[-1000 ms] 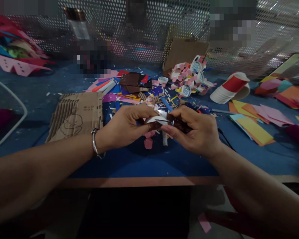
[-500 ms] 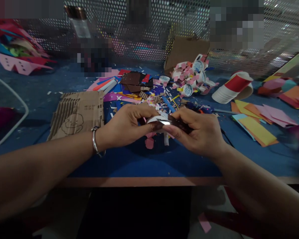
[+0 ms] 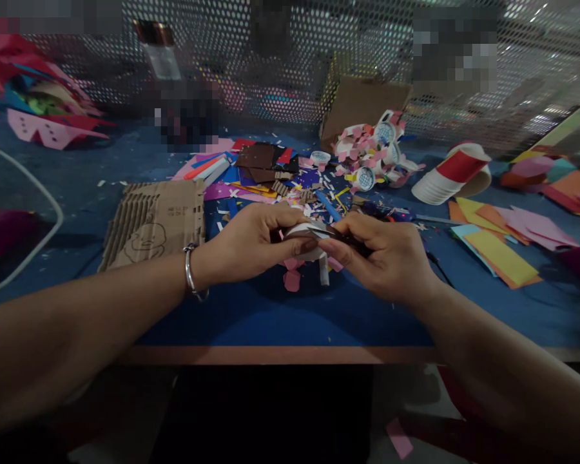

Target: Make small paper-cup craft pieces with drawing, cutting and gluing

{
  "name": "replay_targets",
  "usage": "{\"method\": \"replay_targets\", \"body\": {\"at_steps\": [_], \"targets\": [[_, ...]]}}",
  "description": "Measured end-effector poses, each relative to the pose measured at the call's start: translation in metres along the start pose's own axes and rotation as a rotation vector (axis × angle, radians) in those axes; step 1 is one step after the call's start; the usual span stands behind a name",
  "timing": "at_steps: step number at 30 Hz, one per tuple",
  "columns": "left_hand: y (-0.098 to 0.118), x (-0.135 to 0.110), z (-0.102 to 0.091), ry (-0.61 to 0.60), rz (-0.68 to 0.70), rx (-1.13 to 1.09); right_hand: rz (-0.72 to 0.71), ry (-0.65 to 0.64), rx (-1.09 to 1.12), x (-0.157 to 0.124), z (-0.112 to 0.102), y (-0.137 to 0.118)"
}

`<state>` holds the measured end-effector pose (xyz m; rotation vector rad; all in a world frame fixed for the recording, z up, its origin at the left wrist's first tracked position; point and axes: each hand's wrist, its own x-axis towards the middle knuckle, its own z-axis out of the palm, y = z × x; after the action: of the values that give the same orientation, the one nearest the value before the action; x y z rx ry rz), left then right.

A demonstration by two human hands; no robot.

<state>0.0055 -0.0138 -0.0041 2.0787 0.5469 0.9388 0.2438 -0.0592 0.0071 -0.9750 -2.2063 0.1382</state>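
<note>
Above the front of the blue table, my left hand (image 3: pixel 249 243) pinches a small white, rounded paper piece (image 3: pixel 300 229) with a brown edge between thumb and fingers. My right hand (image 3: pixel 384 250) is closed round small dark scissors (image 3: pixel 321 233); their pointed blades lie against the paper piece, and the fingers cover most of the handles. Both thumbs nearly meet there. Just below the hands show a pink paper piece (image 3: pixel 291 280) and a narrow white strip (image 3: pixel 324 270); I cannot tell whether they hang from the held piece.
Corrugated cardboard (image 3: pixel 149 222) lies left. Behind my hands are paper scraps (image 3: pixel 258 161) and a heap of pink-and-white cut pieces (image 3: pixel 379 145). Stacked paper cups (image 3: pixel 447 177) lie tilted at right, near coloured paper sheets (image 3: pixel 497 248). A white cable (image 3: pixel 48 193) curves at far left.
The view has shifted slightly. The scissor blades have turned a little, losing their bright glint, and more of the white paper piece shows. Both hands keep their grip.
</note>
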Motion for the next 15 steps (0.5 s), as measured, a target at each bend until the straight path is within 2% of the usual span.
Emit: {"method": "replay_targets", "body": {"at_steps": [4,10,15], "targets": [[-0.0015,0.0011,0.0011,0.049,-0.025,-0.006,0.015,0.015,0.004,0.0009,0.0014,0.0015],[0.0003,0.0016,0.0011,0.035,-0.06,-0.021,0.025,0.017,0.016,0.0008,0.0009,-0.0001],[0.0003,0.0038,0.001,0.041,0.01,-0.018,0.066,0.019,0.036,0.001,0.003,0.0004]]}}
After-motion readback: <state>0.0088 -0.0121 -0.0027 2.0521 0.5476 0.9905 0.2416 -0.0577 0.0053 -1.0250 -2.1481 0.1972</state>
